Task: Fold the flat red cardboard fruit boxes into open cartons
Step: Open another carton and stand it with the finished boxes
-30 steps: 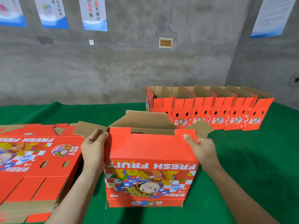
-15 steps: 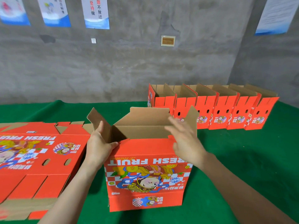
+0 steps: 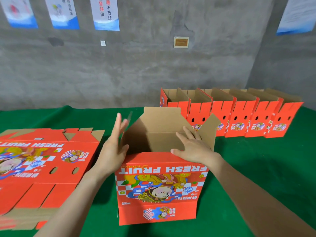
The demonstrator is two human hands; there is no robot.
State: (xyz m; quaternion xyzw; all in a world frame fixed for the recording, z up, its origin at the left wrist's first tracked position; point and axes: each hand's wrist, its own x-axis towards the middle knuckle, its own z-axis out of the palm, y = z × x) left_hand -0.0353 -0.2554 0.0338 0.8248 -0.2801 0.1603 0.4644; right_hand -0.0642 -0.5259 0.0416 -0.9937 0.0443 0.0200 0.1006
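Note:
A red "FRESH FRUIT" carton (image 3: 160,187) stands upright on the green table in front of me, its top open and its brown inside showing. My left hand (image 3: 113,147) lies flat with straight fingers against the carton's left side flap, which stands up. My right hand (image 3: 191,147) is spread over the top front edge, fingers reaching inside toward the raised right flap. Neither hand grips anything. A stack of flat red boxes (image 3: 39,168) lies to the left.
A row of several folded open cartons (image 3: 239,115) stands at the back right of the green table (image 3: 256,168). A grey concrete wall with posters rises behind the table.
Both hands left the near top flap. The side flaps have swung upright, the left hand flattened along the left flap, and the right hand moved over the opening.

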